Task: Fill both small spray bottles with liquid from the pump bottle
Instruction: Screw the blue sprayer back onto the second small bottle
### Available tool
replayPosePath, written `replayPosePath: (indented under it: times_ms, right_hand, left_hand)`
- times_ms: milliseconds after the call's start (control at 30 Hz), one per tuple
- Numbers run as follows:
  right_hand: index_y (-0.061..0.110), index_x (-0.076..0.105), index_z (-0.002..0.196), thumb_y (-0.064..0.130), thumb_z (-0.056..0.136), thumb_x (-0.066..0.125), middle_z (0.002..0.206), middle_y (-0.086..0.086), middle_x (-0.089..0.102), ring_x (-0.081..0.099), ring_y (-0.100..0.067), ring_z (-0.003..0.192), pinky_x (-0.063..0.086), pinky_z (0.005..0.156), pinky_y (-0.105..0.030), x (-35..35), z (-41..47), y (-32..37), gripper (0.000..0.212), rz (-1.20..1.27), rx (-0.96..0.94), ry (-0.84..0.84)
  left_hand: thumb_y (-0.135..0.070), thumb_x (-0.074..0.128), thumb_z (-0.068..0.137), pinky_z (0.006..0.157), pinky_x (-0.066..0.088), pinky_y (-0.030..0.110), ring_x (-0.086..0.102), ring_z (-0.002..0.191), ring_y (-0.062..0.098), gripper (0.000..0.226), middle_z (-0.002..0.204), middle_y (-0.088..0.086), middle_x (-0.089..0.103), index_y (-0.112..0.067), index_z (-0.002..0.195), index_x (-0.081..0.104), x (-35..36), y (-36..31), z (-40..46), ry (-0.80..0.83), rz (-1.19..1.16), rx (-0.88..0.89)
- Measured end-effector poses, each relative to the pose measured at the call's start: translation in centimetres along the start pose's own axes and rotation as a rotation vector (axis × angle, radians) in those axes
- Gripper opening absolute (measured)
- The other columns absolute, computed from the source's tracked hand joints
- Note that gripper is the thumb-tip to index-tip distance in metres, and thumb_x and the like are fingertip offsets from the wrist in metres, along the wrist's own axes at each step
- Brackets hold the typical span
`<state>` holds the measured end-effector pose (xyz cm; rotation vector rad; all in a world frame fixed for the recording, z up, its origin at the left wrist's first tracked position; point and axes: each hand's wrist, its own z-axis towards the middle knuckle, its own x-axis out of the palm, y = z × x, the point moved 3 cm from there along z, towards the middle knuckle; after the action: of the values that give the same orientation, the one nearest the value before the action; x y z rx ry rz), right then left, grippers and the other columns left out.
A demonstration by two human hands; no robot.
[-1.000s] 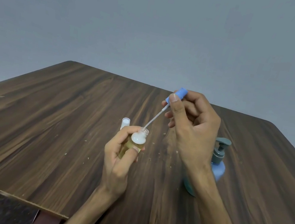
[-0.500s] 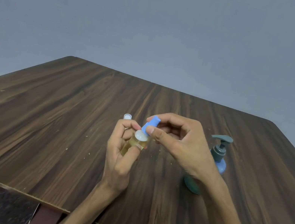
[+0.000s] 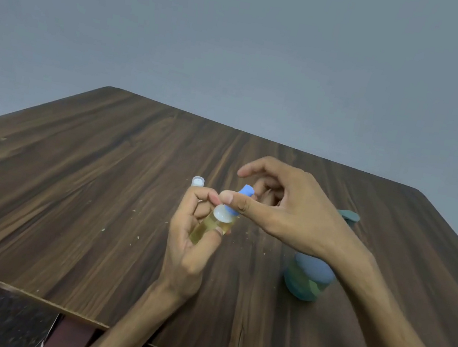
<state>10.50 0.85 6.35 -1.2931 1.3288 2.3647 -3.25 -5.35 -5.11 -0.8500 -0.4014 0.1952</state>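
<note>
My left hand [image 3: 189, 246] grips a small clear spray bottle [image 3: 212, 225] holding yellowish liquid, tilted above the table. A blue spray top [image 3: 240, 199] sits in the bottle's neck. My right hand [image 3: 285, 211] pinches that blue top with thumb and fingers, the index finger lifted above it. The blue pump bottle [image 3: 309, 276] stands on the table to the right, mostly hidden behind my right wrist. Behind my left hand a small clear cap or second bottle [image 3: 198, 181] pokes up; most of it is hidden.
The dark wood table [image 3: 65, 190] carries scattered light crumbs near the hands. Its near edge runs along the bottom left, with dark floor below. A plain grey wall lies beyond the far edge.
The blue spray top with its long tube went down from above into the bottle's neck. My right hand followed it down and now works at the top.
</note>
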Motion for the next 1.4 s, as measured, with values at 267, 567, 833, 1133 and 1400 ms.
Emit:
replayPosePath:
  times_ms: [267, 567, 833, 1133, 1400]
  right_hand:
    - [0.017, 0.077, 0.079, 0.051, 0.096, 0.075, 0.064, -0.007, 0.068, 0.055, -0.010, 0.055, 0.046, 0.060, -0.030, -0.9, 0.4, 0.5, 0.038, -0.171, -0.054, 0.124]
    - [0.018, 0.074, 0.076, 0.049, 0.099, 0.071, 0.062, -0.006, 0.065, 0.051, -0.010, 0.053, 0.043, 0.058, -0.029, -0.7, 0.3, 0.8, 0.039, -0.227, -0.082, 0.166]
    - [0.017, 0.075, 0.085, 0.041, 0.099, 0.069, 0.067, -0.004, 0.068, 0.062, -0.021, 0.061, 0.049, 0.061, -0.036, -0.6, -0.2, 1.0, 0.028, -0.265, -0.092, 0.201]
    - [0.017, 0.066, 0.073, 0.056, 0.101, 0.060, 0.060, -0.001, 0.061, 0.050, -0.015, 0.053, 0.044, 0.056, -0.036, -0.5, -0.1, 0.6, 0.048, -0.318, -0.065, 0.177]
    - [0.021, 0.060, 0.078, 0.043, 0.102, 0.060, 0.057, 0.005, 0.053, 0.045, -0.010, 0.053, 0.038, 0.058, -0.029, 0.0, -0.2, 0.5, 0.033, -0.356, -0.077, 0.150]
  left_hand:
    - [-0.025, 0.058, 0.084, 0.056, 0.031, 0.028, 0.035, 0.057, 0.016, 0.027, 0.062, 0.005, 0.045, -0.006, 0.101, 0.053, 0.1, 0.0, 0.1, 0.016, 0.007, 0.000]
    - [-0.024, 0.057, 0.084, 0.058, 0.036, 0.029, 0.041, 0.058, 0.013, 0.024, 0.065, -0.004, 0.049, -0.008, 0.101, 0.054, 0.2, -0.1, 0.1, 0.041, 0.035, 0.034]
    - [-0.022, 0.058, 0.086, 0.058, 0.035, 0.031, 0.041, 0.058, 0.015, 0.023, 0.066, -0.001, 0.047, -0.006, 0.102, 0.054, 0.2, -0.1, 0.2, 0.051, 0.049, 0.047]
    - [-0.023, 0.057, 0.085, 0.057, 0.035, 0.032, 0.041, 0.058, 0.014, 0.023, 0.067, -0.006, 0.048, -0.007, 0.101, 0.054, 0.2, -0.1, 0.2, 0.046, 0.036, 0.048]
    - [-0.019, 0.058, 0.085, 0.057, 0.036, 0.039, 0.044, 0.060, 0.020, 0.023, 0.071, -0.004, 0.051, -0.005, 0.104, 0.055, 0.3, 0.2, 0.1, 0.082, 0.059, 0.061]
